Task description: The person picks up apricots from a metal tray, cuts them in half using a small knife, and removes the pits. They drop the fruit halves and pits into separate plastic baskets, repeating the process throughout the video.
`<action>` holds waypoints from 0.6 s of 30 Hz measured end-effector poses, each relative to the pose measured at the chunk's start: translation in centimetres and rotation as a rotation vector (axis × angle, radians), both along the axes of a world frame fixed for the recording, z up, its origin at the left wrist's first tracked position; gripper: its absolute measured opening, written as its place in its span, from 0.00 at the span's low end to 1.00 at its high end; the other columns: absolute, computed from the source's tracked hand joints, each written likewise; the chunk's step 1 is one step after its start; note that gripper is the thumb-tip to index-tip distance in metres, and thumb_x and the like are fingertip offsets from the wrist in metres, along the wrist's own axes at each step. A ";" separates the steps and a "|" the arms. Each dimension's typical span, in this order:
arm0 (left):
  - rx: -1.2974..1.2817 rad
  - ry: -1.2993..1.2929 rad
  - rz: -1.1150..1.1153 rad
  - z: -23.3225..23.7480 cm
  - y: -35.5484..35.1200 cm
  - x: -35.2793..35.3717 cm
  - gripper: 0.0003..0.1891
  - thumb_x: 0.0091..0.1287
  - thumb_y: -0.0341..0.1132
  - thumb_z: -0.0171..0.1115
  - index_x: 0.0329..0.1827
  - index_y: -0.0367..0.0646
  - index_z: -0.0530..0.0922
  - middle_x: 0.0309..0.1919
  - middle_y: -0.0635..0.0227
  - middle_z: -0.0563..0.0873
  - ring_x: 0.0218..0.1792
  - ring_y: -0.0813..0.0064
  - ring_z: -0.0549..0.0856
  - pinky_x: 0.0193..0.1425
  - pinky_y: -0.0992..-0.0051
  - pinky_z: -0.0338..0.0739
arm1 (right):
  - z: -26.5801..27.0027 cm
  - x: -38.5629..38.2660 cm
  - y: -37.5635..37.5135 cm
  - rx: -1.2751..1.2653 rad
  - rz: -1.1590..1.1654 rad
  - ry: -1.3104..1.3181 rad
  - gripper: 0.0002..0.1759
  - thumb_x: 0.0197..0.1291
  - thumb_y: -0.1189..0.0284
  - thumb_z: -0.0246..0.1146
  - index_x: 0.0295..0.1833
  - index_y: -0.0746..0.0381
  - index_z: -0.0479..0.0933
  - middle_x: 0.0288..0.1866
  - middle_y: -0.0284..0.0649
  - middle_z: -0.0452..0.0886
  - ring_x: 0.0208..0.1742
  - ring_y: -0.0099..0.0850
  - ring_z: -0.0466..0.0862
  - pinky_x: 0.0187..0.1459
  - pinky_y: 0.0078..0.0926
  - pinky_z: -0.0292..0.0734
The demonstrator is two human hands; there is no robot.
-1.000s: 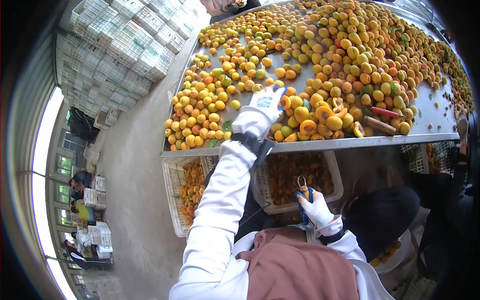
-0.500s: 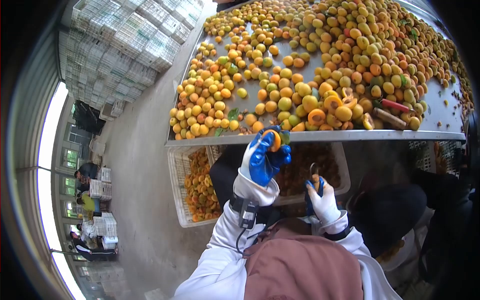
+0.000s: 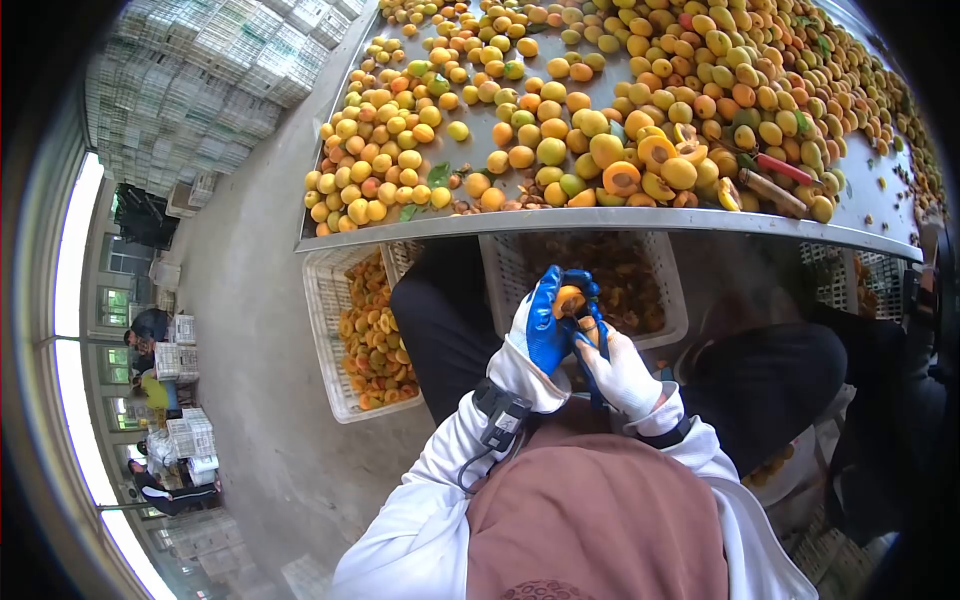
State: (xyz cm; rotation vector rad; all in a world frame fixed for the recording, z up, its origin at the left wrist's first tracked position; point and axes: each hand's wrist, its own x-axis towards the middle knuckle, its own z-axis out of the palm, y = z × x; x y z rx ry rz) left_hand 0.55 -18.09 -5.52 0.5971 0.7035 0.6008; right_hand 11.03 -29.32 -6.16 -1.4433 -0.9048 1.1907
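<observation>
a slip of the tool on the round apricot could, i judge, nick the fingers of the left hand or drop the fruit beside the crate at 12 o'clock. the left hand curls, pinching the apricot below the table edge; the right hand, at its 3 o'clock, grips the tool against it.

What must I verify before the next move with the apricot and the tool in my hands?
1. Left hand grip on the apricot: ok, closed around it.
2. Right hand grip on the tool: ok, handles enclosed.
3. Tool tip placed on the apricot: cannot tell, hidden between the hands.
4. Crate under both hands: ok.
5. Gloves on both hands: ok.
</observation>
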 end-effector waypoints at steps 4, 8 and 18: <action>-0.109 0.054 0.071 0.8 -0.9 0.9 0.23 0.79 0.55 0.53 0.50 0.43 0.82 0.40 0.64 0.87 0.38 0.66 0.87 0.45 0.66 0.85 | -0.3 -0.1 -0.1 -0.047 0.027 -0.005 0.17 0.72 0.68 0.60 0.57 0.69 0.77 0.42 0.53 0.86 0.44 0.43 0.88 0.48 0.38 0.79; -0.176 0.118 0.137 1.2 -1.3 1.9 0.22 0.78 0.55 0.55 0.44 0.43 0.82 0.36 0.65 0.86 0.34 0.67 0.87 0.41 0.67 0.85 | -0.2 0.0 0.0 -0.136 0.072 -0.080 0.15 0.74 0.71 0.58 0.57 0.70 0.76 0.46 0.50 0.86 0.48 0.38 0.86 0.52 0.36 0.79; 0.032 0.229 0.125 -0.7 -0.9 1.7 0.19 0.79 0.47 0.55 0.40 0.38 0.81 0.31 0.60 0.85 0.31 0.64 0.86 0.37 0.66 0.84 | -1.1 0.4 -0.3 -0.183 0.163 0.028 0.16 0.74 0.70 0.58 0.58 0.72 0.74 0.48 0.55 0.86 0.51 0.45 0.87 0.52 0.37 0.79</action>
